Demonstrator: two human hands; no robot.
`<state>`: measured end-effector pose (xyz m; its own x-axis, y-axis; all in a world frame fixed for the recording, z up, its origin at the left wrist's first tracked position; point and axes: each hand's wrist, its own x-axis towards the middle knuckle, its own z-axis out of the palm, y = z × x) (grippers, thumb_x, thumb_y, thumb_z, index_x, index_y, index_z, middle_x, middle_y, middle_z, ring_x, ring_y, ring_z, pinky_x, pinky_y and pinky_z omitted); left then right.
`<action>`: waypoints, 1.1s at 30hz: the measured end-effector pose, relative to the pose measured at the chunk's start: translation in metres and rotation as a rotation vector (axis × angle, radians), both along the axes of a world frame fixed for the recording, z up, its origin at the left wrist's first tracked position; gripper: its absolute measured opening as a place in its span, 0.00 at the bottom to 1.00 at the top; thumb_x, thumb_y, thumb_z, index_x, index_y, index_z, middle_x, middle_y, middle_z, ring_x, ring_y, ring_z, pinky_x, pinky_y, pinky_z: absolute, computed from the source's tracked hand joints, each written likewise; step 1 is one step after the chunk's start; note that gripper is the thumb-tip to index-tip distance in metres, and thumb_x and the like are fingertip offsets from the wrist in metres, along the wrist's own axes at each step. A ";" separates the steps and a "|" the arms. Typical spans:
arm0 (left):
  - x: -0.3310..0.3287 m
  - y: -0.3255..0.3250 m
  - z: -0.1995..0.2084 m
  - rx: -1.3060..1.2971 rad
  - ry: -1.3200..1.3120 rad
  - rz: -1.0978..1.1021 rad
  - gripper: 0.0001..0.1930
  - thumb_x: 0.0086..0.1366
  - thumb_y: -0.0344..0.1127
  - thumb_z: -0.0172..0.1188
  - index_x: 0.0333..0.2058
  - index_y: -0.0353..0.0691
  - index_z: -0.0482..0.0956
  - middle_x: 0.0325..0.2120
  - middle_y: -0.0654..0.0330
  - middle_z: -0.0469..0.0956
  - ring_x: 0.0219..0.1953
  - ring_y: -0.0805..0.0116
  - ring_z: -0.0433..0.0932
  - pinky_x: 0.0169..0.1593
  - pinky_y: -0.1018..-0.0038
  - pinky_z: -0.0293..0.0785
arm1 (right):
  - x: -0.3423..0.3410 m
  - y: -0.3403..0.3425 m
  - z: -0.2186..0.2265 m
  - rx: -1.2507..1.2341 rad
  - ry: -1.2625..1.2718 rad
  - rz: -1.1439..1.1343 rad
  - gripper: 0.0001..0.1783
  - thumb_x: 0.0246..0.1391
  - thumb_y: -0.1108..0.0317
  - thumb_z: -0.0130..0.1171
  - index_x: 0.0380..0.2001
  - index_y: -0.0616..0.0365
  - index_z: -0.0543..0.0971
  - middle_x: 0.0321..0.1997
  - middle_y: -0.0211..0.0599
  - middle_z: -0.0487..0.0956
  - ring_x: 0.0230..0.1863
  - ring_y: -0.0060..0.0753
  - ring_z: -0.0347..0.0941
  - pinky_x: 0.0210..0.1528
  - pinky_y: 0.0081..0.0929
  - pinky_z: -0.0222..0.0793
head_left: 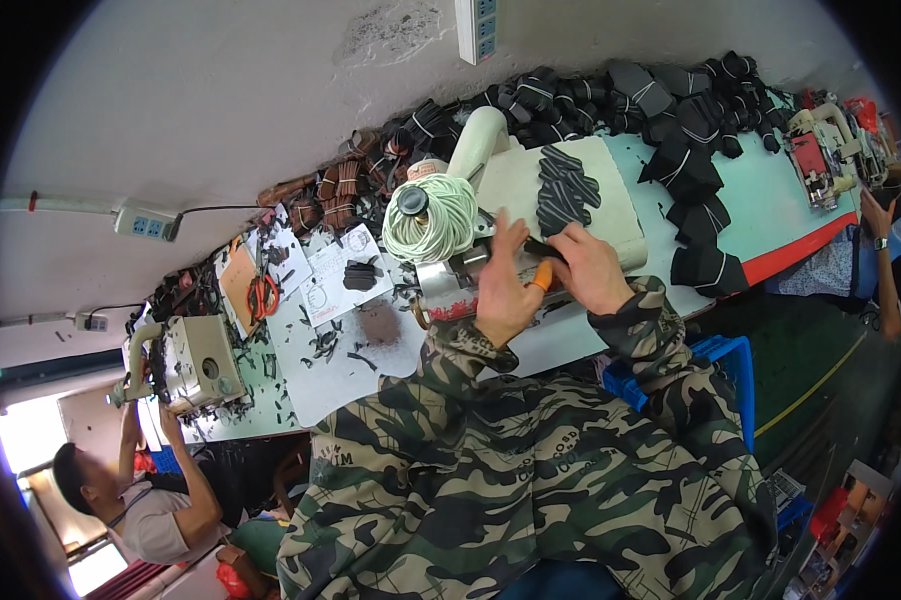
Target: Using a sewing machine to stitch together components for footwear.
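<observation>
My right hand (593,268) pinches a small dark strip (543,250) over the working end of a beige bench machine (611,215). Beside it, my left hand (506,290) has its fingers stretched out toward the machine's metal parts, and its thumb, in an orange finger cover (544,275), comes close to the strip. Whether that thumb touches the strip I cannot tell. A loose stack of dark ridged strips (567,190) lies on the machine's flat top, just beyond my right hand. Left of the hands sits a coil of pale green cord (431,220).
Tied bundles of black pieces (691,170) and brown bundles (339,190) line the wall. Orange-handled scissors (263,296), papers (346,270) and scraps lie leftward. A blue crate (726,370) stands below the table's edge. Co-workers sit at another machine (199,365) left and far right.
</observation>
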<state>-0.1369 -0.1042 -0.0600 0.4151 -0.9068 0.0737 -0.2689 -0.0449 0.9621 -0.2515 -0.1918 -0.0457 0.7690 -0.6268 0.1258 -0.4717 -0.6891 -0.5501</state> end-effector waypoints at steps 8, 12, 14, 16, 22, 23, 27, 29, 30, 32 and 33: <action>0.010 0.026 0.027 0.199 0.879 -0.043 0.14 0.62 0.40 0.46 0.33 0.32 0.72 0.25 0.59 0.75 0.22 0.71 0.75 0.16 0.81 0.67 | 0.016 0.037 0.058 0.866 -0.237 0.040 0.11 0.45 0.79 0.52 0.36 0.67 0.71 0.28 0.41 0.74 0.20 0.32 0.74 0.23 0.24 0.69; 0.024 0.033 0.028 0.260 0.732 -0.183 0.20 0.62 0.45 0.42 0.30 0.30 0.72 0.17 0.57 0.73 0.10 0.68 0.72 0.09 0.81 0.60 | 0.013 0.038 0.062 1.005 -0.265 0.125 0.13 0.46 0.79 0.52 0.39 0.67 0.72 0.25 0.36 0.75 0.21 0.21 0.73 0.22 0.17 0.66; 0.029 0.040 0.034 0.237 0.740 -0.101 0.18 0.62 0.43 0.45 0.28 0.31 0.73 0.16 0.58 0.73 0.09 0.70 0.72 0.09 0.82 0.60 | 0.006 0.033 0.050 1.021 -0.194 0.160 0.14 0.46 0.77 0.54 0.40 0.67 0.72 0.25 0.36 0.75 0.23 0.21 0.73 0.23 0.17 0.66; 0.039 0.047 0.028 0.234 0.630 -0.064 0.16 0.60 0.42 0.50 0.29 0.31 0.74 0.14 0.59 0.73 0.09 0.71 0.71 0.09 0.79 0.59 | 0.012 0.035 0.049 1.027 -0.122 0.180 0.16 0.45 0.76 0.56 0.40 0.67 0.72 0.26 0.36 0.75 0.24 0.21 0.73 0.25 0.17 0.67; 0.058 0.065 0.041 0.528 0.075 -0.477 0.15 0.58 0.41 0.51 0.30 0.30 0.75 0.14 0.57 0.75 0.14 0.71 0.75 0.17 0.76 0.68 | 0.031 0.051 0.026 0.919 -0.202 0.076 0.14 0.41 0.73 0.64 0.34 0.65 0.76 0.26 0.33 0.76 0.23 0.18 0.71 0.26 0.16 0.67; 0.062 0.069 0.044 0.568 0.114 -0.517 0.15 0.60 0.40 0.50 0.33 0.32 0.75 0.15 0.55 0.76 0.15 0.71 0.76 0.18 0.76 0.68 | 0.033 0.054 0.028 0.919 -0.178 0.068 0.11 0.43 0.73 0.63 0.32 0.64 0.77 0.23 0.30 0.75 0.22 0.16 0.70 0.24 0.15 0.65; 0.070 0.097 0.039 0.617 0.702 -0.452 0.20 0.67 0.46 0.39 0.52 0.41 0.64 0.31 0.50 0.77 0.15 0.67 0.76 0.14 0.82 0.65 | 0.038 0.054 0.018 1.222 -0.245 -0.063 0.07 0.45 0.73 0.62 0.29 0.62 0.76 0.21 0.27 0.74 0.19 0.14 0.67 0.20 0.13 0.62; 0.067 0.103 0.030 0.457 1.125 -0.320 0.25 0.69 0.50 0.33 0.59 0.43 0.54 0.43 0.47 0.72 0.16 0.63 0.77 0.12 0.83 0.64 | 0.042 0.059 0.006 1.224 -0.306 -0.063 0.07 0.46 0.72 0.62 0.29 0.62 0.76 0.21 0.27 0.74 0.19 0.14 0.67 0.20 0.13 0.62; 0.066 0.104 0.026 0.460 1.127 -0.325 0.25 0.69 0.50 0.33 0.59 0.43 0.54 0.43 0.47 0.72 0.16 0.63 0.77 0.12 0.83 0.64 | 0.044 0.061 0.003 1.222 -0.368 -0.065 0.08 0.46 0.72 0.62 0.29 0.63 0.75 0.21 0.28 0.74 0.19 0.14 0.68 0.19 0.13 0.62; 0.060 0.097 0.028 0.420 0.958 -0.189 0.25 0.69 0.49 0.34 0.58 0.41 0.55 0.44 0.47 0.72 0.16 0.64 0.77 0.12 0.82 0.63 | 0.045 0.060 0.005 1.206 -0.345 -0.118 0.08 0.47 0.72 0.61 0.29 0.63 0.75 0.21 0.28 0.74 0.19 0.14 0.69 0.18 0.13 0.62; 0.064 0.097 0.032 0.386 0.989 -0.169 0.22 0.69 0.44 0.34 0.56 0.39 0.57 0.39 0.48 0.75 0.16 0.65 0.77 0.12 0.83 0.65 | 0.047 0.059 0.006 1.192 -0.325 -0.160 0.08 0.47 0.72 0.61 0.29 0.64 0.74 0.21 0.29 0.74 0.19 0.15 0.69 0.17 0.13 0.62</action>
<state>-0.0725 -0.0077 -0.0281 0.0001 -0.8481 -0.5299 0.5899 -0.4278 0.6848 -0.2047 -0.1328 -0.0393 0.7135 -0.5646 -0.4149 -0.2293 0.3714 -0.8997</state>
